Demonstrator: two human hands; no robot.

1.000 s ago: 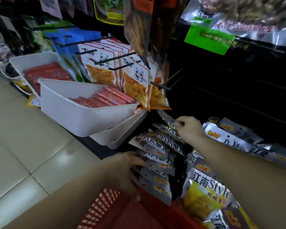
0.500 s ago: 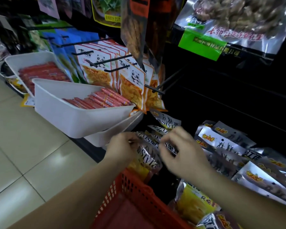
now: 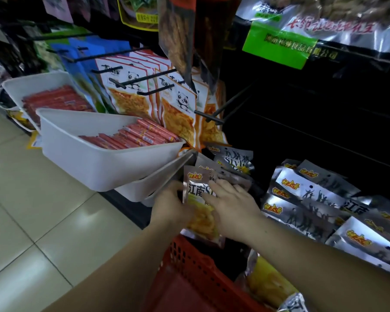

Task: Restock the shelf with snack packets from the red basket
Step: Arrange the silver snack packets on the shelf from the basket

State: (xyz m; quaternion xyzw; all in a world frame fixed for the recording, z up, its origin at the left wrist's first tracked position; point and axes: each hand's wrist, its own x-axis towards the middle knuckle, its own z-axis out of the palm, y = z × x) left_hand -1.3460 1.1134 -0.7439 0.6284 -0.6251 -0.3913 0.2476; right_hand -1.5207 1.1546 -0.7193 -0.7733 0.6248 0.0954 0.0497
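Above the red basket (image 3: 189,266), the snack packet (image 3: 200,218) is clamped in the left grip (image 3: 169,208); the right grip (image 3: 232,206), fingers straight, is laid on it.

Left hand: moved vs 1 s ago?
Yes. The left hand has risen from near the rim of the red basket to level with the lower edge of the white bins, holding a snack packet.

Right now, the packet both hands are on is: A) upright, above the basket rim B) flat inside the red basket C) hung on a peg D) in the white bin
A: the silver packet stands upright, the left hand gripping its left edge and the right hand resting on its front, its bottom edge just above the red basket rim.
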